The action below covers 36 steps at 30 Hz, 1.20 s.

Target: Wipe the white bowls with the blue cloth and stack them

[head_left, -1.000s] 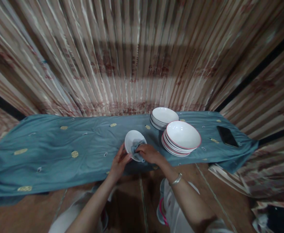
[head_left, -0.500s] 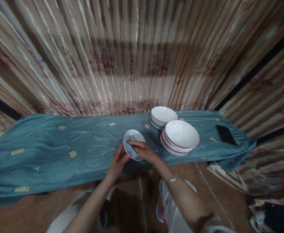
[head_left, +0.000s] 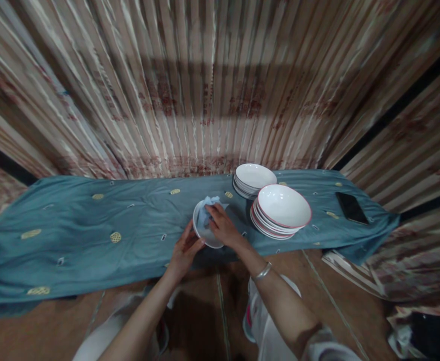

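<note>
A small white bowl [head_left: 212, 241] is held tilted over the front part of the cloth-covered table. My left hand [head_left: 185, 248] grips its left rim, thumb on the near edge. Inside the bowl, my right hand [head_left: 222, 224] presses a light blue cloth [head_left: 203, 216] against the far left wall, its fingers closed on the cloth. Part of the cloth bunches up over the far rim. To the right stands a stack of red-rimmed white bowls [head_left: 284, 206]. Behind it is a stack of white plates or shallow bowls [head_left: 255, 176].
The table [head_left: 80, 220] wears a teal cloth with yellow pineapple prints. A black phone [head_left: 351, 207] lies near its right end. Pleated curtains [head_left: 204, 100] hang close behind and at the sides. A dark bag-like item [head_left: 434, 333] lies on the floor at lower right.
My right hand has pushed the blue cloth up toward the bowl's far rim, where it now bunches over the edge. My left hand keeps its hold on the bowl.
</note>
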Motion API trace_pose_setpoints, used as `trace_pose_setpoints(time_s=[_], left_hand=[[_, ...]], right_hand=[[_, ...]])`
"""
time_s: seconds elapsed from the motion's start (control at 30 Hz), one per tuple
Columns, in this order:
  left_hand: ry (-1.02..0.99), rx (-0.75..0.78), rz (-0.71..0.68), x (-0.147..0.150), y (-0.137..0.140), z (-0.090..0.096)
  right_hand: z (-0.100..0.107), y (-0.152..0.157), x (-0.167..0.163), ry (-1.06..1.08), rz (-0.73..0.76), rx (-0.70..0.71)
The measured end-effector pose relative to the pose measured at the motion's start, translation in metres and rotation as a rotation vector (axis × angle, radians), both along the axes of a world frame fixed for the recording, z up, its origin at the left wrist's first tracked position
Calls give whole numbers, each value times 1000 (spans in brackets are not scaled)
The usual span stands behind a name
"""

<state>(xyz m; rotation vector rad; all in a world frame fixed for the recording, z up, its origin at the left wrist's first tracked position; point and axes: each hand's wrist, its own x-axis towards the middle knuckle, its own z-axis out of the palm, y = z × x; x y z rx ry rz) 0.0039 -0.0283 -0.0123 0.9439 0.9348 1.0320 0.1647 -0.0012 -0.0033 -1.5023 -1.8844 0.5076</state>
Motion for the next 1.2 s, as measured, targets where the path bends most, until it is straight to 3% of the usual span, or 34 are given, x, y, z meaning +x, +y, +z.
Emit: trace_pose_setpoints(time_s=[0.17,0.3,0.43,0.63,0.87,1.03,1.2], left_hand=[[21,5,8,0,1,0],[23,5,17,0,2,-1],[32,-7,21,1,4,-2],[26,-7,22,2,4,0],[16,-6,1,1,4,1],[23,13,0,0,4,-2],[34,32,-3,0,3,-4]], right_hand=[[9,-13,7,-330,-42,-40],[13,-19,13,-376,65,-115],[11,-18,18,-233,231,-204],[1,-13,17,184,366,-301],[3,-16,6,563,340,-307],[7,-15,-2,596,269,-222],[0,-6,-8,452,206,-102]])
